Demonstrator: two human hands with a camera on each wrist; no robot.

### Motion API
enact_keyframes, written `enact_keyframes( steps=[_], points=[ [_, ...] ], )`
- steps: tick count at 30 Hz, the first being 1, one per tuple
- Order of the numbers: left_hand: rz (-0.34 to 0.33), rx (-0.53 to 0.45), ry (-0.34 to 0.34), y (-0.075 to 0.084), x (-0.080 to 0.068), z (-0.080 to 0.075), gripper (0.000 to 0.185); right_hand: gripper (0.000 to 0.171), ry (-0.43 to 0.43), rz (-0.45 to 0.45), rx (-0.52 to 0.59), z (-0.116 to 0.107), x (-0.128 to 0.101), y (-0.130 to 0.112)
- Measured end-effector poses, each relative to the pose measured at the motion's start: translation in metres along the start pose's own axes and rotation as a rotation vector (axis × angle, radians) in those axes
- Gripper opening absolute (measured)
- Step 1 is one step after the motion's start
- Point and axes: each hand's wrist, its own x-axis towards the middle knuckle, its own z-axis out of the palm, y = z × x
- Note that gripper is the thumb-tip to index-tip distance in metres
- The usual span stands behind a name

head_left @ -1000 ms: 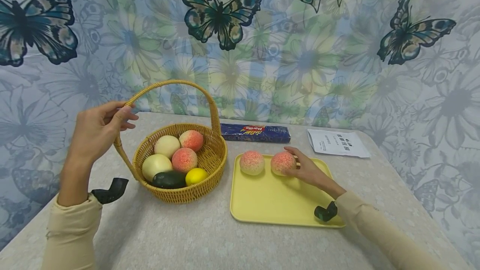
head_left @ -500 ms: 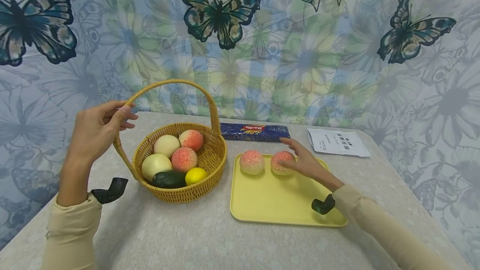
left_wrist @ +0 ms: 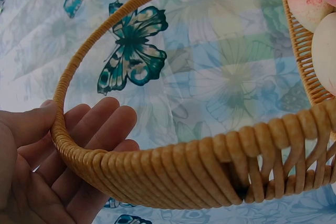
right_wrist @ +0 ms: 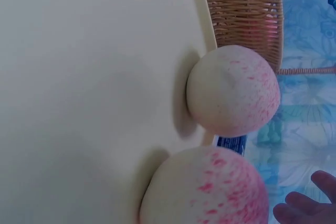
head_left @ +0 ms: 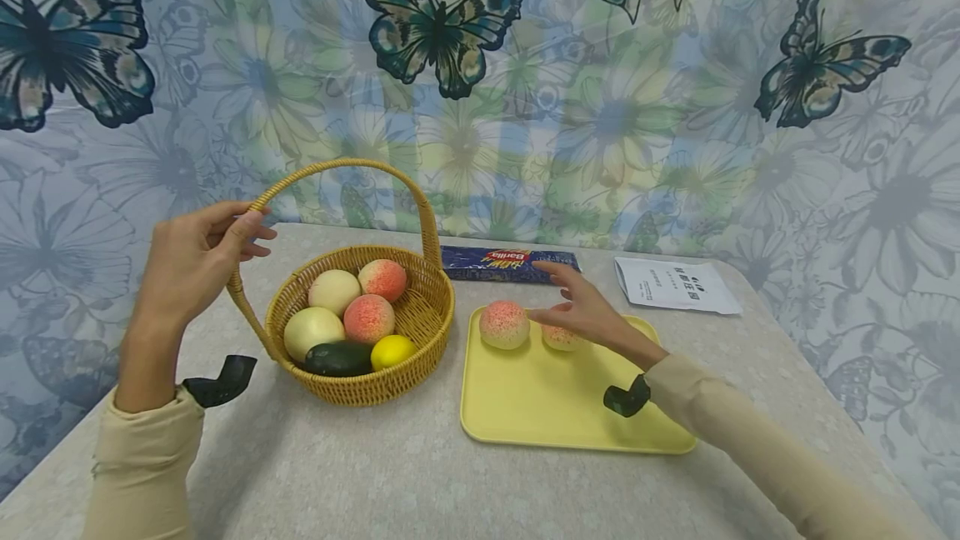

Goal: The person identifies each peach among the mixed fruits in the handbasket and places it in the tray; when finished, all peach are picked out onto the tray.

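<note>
My left hand (head_left: 197, 261) curls around the arch of the wicker basket's handle (head_left: 337, 169), fingers and thumb wrapped about the woven band (left_wrist: 173, 169), which steadies the basket (head_left: 420, 323) on the worktop (head_left: 375, 473). Inside it lie two pale round fruits, two pink-speckled peaches, a dark green avocado (head_left: 339, 359) and a lemon (head_left: 392, 351), packed close so that they prop one another.

My right hand (head_left: 581, 313) hovers above the yellow tray (head_left: 555, 407) with fingers spread and relaxed, holding nothing. Just beneath its palm sits one speckled peach (head_left: 558, 338), partly hidden by the hand; from the head view I cannot tell whether skin touches it, but the right wrist view shows my fingertips (right_wrist: 304, 208) clear of it. A second peach (head_left: 504, 324) rests beside it on the tray, toward the basket, near the tray's far rim; the two stand close but apart.

Behind the tray lies a blue pasta packet (head_left: 495, 263), and to its right a printed sheet of paper (head_left: 675, 286), both flat against the back of the worktop, out of the hands' way.
</note>
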Motion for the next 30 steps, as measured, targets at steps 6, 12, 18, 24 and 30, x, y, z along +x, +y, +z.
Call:
enact_keyframes(
  steps=[6, 12, 18, 24, 30],
  points=[
    [-0.002, -0.005, -0.004, 0.000, 0.000, 0.001, 0.040, 0.074, -0.027, -0.035, -0.050, 0.007, 0.008, -0.012],
    [-0.004, -0.008, -0.005, 0.000, 0.000, 0.000, 0.040, 0.071, -0.055, -0.101, -0.067, 0.016, 0.018, -0.024],
    [-0.008, -0.007, -0.005, 0.002, 0.000, 0.000, 0.040, 0.070, -0.069, -0.151, -0.062, 0.026, 0.027, -0.034],
    [-0.010, -0.006, -0.010, 0.001, -0.001, 0.000, 0.040, 0.070, -0.080, -0.132, -0.058, 0.037, 0.034, -0.046],
    [-0.007, -0.008, -0.007, 0.000, 0.000, 0.000, 0.040, 0.070, -0.099, -0.148, -0.054, 0.046, 0.041, -0.055]
  ],
)
